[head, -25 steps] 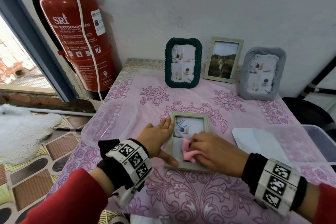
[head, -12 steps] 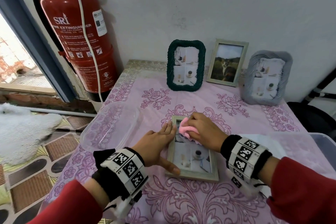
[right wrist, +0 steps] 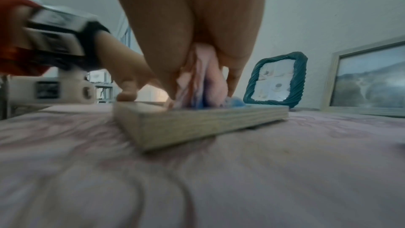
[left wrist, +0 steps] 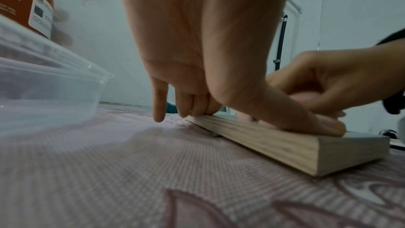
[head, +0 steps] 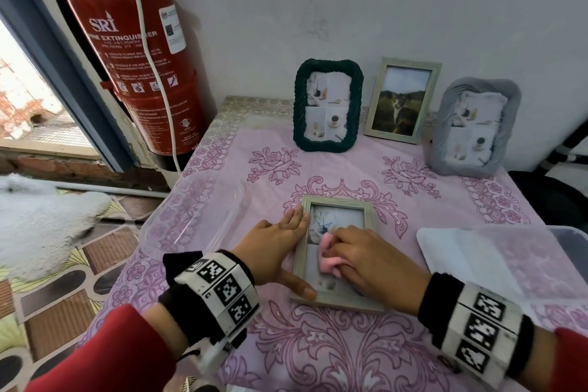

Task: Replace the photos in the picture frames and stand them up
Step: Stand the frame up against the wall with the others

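A light wooden picture frame [head: 337, 201] lies flat, glass up, on the pink patterned tablecloth [head: 350, 360]. My left hand [head: 273, 248] presses on its left rail with straight fingers, the thumb on the near left corner. My right hand [head: 375, 261] grips a bunched pink cloth [head: 327, 259] and holds it against the middle of the glass. The left wrist view shows the frame's side [left wrist: 274, 142] under my thumb. In the right wrist view the cloth [right wrist: 195, 82] sits pressed on the frame [right wrist: 197, 124].
Three frames stand against the back wall: a green one [head: 327, 105], a wooden one with a cat photo [head: 402, 100] and a grey one [head: 475, 126]. A clear tub [head: 191, 210] sits left, another tub with a lid [head: 496, 258] right. A fire extinguisher [head: 133, 51] hangs far left.
My right hand slid the pink cloth from the near part of the glass up to its far end, then back to the middle. The left hand stayed on the frame's left rail.
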Demonstrator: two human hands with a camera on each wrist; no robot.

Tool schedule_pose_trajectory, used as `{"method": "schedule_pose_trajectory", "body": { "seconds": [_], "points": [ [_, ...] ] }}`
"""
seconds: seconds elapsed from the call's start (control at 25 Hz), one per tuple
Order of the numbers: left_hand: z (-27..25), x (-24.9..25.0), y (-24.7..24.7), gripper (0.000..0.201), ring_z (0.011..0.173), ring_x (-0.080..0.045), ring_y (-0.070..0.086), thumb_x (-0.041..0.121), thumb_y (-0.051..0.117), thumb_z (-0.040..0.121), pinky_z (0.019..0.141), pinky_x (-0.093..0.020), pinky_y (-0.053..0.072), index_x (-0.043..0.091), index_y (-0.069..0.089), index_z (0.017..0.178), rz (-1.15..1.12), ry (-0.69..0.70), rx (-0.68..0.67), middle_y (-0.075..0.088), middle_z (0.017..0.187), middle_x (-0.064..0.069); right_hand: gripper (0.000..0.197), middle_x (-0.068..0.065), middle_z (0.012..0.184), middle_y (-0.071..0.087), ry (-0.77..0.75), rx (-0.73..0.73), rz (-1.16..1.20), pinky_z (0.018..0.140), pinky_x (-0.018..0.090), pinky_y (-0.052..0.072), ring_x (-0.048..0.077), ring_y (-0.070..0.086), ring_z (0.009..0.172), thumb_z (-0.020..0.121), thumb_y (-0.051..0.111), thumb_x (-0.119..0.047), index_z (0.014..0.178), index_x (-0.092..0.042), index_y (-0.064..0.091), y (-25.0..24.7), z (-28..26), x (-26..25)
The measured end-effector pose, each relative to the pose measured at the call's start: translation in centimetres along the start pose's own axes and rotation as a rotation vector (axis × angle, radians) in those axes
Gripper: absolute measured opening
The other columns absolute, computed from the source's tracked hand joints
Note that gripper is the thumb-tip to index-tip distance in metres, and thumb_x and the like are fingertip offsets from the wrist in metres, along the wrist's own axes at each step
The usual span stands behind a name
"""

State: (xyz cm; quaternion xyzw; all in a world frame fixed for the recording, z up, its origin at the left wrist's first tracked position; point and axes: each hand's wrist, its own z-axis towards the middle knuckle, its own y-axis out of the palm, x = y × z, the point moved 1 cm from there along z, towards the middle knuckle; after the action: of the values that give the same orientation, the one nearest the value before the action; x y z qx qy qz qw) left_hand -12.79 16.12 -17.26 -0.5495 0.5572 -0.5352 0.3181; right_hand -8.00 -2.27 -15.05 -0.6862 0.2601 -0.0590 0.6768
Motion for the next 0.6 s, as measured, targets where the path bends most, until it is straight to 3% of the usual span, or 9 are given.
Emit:
{"method": "schedule_pose_trajectory", "body": {
  "seconds": [0.12,0.24,0.4,0.6],
  "points": [
    [-0.1,-0.1,0.1,0.126,0.146,-0.009,0.004,0.069,0.067,0.063,0.113,-0.029,0.019,0.014,-0.006,0.15,-0.03,0.012,0.006,-0.01,0.158,-0.007,0.018,0.001,0.106,0.053,0.01,0.02,-0.091,0.086,0.037,0.038,0.019,0.049,0.099,0.095,0.042,-0.018,0.1,-0.016,0.058,-0.1,-1.0,0.8],
    [-0.2,-0.1,0.1,0.125,0.146,-0.009,0.006,0.068,0.067,0.063,0.113,-0.029,0.02,0.014,-0.006,0.15,-0.043,0.018,0.007,-0.01,0.158,-0.007,0.019,-0.006,0.111,0.049,0.094,0.022,-0.108,0.093,0.029,0.033,0.012,0.044,0.107,0.097,0.04,-0.024,0.103,-0.023,0.058,-0.8,1.0,1.8],
    [0.0,0.0,0.1,0.124,0.146,-0.013,0.008,0.068,0.067,0.064,0.114,-0.03,0.019,0.013,-0.004,0.15,-0.035,0.014,-0.006,-0.01,0.158,-0.009,0.022,0.001,0.109,0.051,0.218,0.033,-0.117,0.091,0.03,0.036,0.018,0.047,0.105,0.093,0.044,-0.02,0.104,-0.015,0.063,-1.1,4.3,2.7],
    [0.0,0.2,0.0,0.124,0.146,-0.013,0.004,0.068,0.067,0.064,0.114,-0.032,0.02,0.012,-0.004,0.15,-0.018,0.01,0.004,-0.008,0.158,-0.008,0.018,0.003,0.106,0.053,0.074,0.021,-0.037,0.088,0.032,0.036,0.018,0.047,0.1,0.089,0.05,-0.018,0.095,-0.011,0.064,-0.4,3.3,0.8]
  ]
}}
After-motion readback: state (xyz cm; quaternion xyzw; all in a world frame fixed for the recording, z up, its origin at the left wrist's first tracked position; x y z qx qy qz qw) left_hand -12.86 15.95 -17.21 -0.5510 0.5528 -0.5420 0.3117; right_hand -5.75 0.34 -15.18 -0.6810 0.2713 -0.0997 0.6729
